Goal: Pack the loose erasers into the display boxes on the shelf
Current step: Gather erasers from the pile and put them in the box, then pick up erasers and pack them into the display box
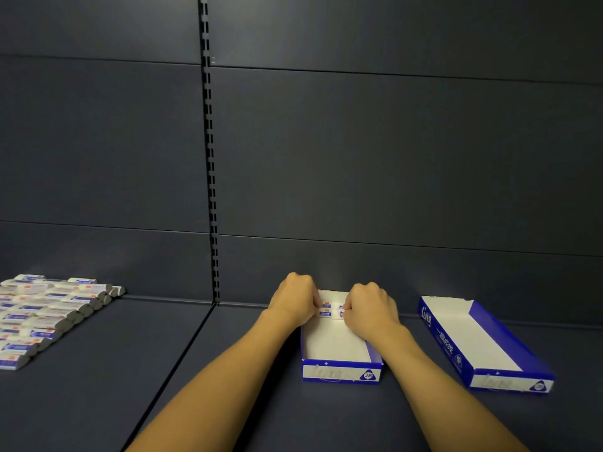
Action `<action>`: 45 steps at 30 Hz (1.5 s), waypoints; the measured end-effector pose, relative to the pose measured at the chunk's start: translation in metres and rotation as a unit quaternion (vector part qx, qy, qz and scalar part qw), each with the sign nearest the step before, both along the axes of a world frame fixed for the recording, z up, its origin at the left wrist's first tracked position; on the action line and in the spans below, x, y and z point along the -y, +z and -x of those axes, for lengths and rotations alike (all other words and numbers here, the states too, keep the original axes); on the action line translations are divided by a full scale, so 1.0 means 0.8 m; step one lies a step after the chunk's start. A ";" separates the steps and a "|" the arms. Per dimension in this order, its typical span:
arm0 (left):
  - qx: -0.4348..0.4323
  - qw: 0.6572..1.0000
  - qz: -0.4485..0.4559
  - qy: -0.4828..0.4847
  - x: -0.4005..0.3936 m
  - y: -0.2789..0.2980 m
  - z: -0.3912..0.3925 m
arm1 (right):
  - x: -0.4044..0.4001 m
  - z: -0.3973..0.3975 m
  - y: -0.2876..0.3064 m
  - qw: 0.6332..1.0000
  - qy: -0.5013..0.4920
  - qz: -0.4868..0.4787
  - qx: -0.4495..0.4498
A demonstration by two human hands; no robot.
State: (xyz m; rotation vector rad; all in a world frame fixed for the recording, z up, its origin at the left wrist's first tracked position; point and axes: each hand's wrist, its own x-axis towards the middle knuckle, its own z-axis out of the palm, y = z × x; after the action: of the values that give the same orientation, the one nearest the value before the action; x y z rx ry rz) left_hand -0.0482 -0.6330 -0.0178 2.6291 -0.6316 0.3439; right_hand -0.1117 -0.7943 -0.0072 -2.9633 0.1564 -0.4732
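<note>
Now a small cluster of erasers (330, 310) is being pressed into the far end of the middle display box (341, 375), pinched from either side by the left hand (295, 298) and the right hand (372, 306), fingers curled around it. Most of that box is seen to be bare, and the second display box (483, 345) to its right holds nothing. Packing is judged barely begun; next, more must be fetched from the loose erasers (45, 316) laid out well apart on the shelf (228, 402), at left.
</note>
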 end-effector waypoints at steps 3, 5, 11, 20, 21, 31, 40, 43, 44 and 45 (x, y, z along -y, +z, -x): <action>0.005 1.000 -0.003 0.000 0.000 0.001 0.000 | -0.003 -0.001 0.001 1.000 0.000 0.021 -0.001; 0.009 1.000 -0.004 0.000 0.003 0.000 0.001 | -0.003 -0.003 0.001 1.000 0.005 0.028 -0.003; 0.004 1.000 0.004 0.000 0.004 0.000 0.004 | -0.001 -0.002 0.001 1.000 0.010 0.006 -0.005; 0.001 1.000 0.024 -0.019 -0.013 0.044 0.016 | 0.008 0.007 0.037 0.998 0.055 -0.021 -0.017; 0.006 0.999 0.037 -0.002 -0.023 0.054 0.017 | 0.012 0.007 0.046 0.998 0.060 -0.032 -0.013; -0.037 0.988 -0.077 0.127 -0.150 0.097 0.057 | -0.006 0.018 0.104 0.990 0.129 -0.050 -0.018; -0.043 0.961 -0.103 0.253 -0.248 0.086 0.144 | -0.122 0.042 0.105 0.973 0.224 0.001 -0.057; -0.035 0.952 -0.108 0.283 -0.282 0.084 0.173 | -0.157 0.054 0.100 0.968 0.240 0.008 -0.076; -0.031 0.950 -0.110 0.291 -0.293 0.085 0.182 | -0.169 0.059 0.100 0.967 0.242 0.013 -0.083; -0.027 0.948 -0.109 0.299 -0.306 0.085 0.191 | -0.181 0.064 0.100 0.965 0.244 0.018 -0.090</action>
State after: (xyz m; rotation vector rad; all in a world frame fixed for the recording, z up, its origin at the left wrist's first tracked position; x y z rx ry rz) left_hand -0.2012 -0.3885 0.0504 2.9868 0.1788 0.3877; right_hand -0.1630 -0.6498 0.0728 -2.9212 -0.5590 -0.1425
